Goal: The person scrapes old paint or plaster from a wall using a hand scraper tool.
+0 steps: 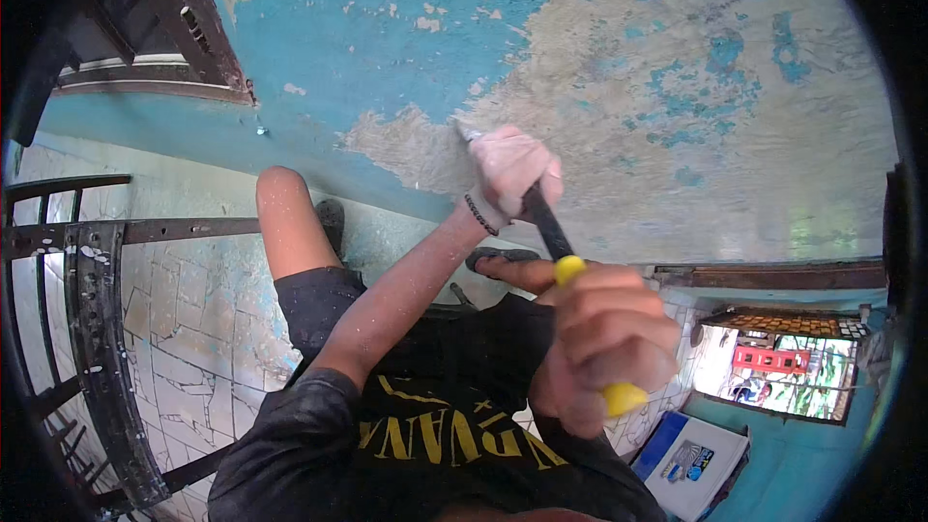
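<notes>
A long-handled scraper [552, 228] with a dark shaft and yellow parts on its handle runs diagonally across the middle. My left hand [516, 165], dusty and with a dark bracelet at the wrist, is closed around the shaft near the blade. Lower right, my right hand [616, 341] grips the handle end and looks blurred. The narrow metal blade [465, 130] is at the wall, by the border between flaking blue paint [377, 36] and bare grey-beige plaster [602, 87]. Whether its edge touches the surface cannot be told.
At left stands a dark metal frame with bars [98, 319]. A dark wooden shutter or door [210, 36] is upper left. My bent knee is near the wall, above a floor of irregular tiles [196, 304] with paint flakes. A white and blue box [692, 460] lies lower right, below a barred opening.
</notes>
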The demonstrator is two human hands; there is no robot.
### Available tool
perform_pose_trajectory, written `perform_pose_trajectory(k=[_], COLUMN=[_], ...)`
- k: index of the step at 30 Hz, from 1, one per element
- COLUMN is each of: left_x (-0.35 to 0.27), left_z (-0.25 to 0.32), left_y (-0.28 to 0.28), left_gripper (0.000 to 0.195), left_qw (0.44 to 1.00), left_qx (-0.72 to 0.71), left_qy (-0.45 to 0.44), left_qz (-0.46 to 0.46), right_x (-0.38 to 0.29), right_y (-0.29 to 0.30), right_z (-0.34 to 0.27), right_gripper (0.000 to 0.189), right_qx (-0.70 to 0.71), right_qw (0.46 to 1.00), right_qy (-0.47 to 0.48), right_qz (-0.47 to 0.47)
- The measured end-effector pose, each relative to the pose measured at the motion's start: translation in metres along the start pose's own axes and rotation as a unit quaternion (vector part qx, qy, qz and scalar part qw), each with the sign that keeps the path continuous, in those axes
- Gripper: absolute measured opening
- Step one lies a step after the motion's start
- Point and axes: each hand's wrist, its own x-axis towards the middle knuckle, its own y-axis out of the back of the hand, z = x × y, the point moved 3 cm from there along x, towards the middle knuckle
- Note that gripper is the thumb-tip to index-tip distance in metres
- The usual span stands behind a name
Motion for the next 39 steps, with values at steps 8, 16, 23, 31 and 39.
perform_pose_trajectory(k=[8, 16, 23, 31, 39], left_x=[0.08, -0.025, -0.002, 0.001, -0.001], left_z=[0.074, -0.01, 0.004, 0.004, -0.003], left_y=[-0.004, 0.015, 0.014, 0.013, 0.002], left_gripper=[0.019, 0.029, 0.023, 0.054, 0.044], left_qw=[0.98, 0.999, 0.996, 0.943, 0.939], left_qx=[-0.184, -0.021, -0.003, -0.096, -0.039], left_qy=[-0.034, 0.029, -0.01, -0.054, -0.128], left_qz=[-0.062, -0.013, -0.09, -0.313, -0.318], right_x=[0.029, -0.015, -0.003, -0.085, -0.132], right_y=[0.026, -0.023, 0.018, 0.065, 0.104], right_z=[-0.05, 0.026, 0.008, 0.004, -0.021], right_gripper=[0.033, 0.031, 0.027, 0.029, 0.024], right_qx=[0.1, 0.026, 0.116, -0.229, -0.446], right_qw=[0.992, 0.995, 0.983, 0.948, 0.849], right_qy=[0.081, -0.03, -0.07, -0.061, -0.277], right_qz=[-0.01, -0.089, 0.123, 0.214, -0.054])
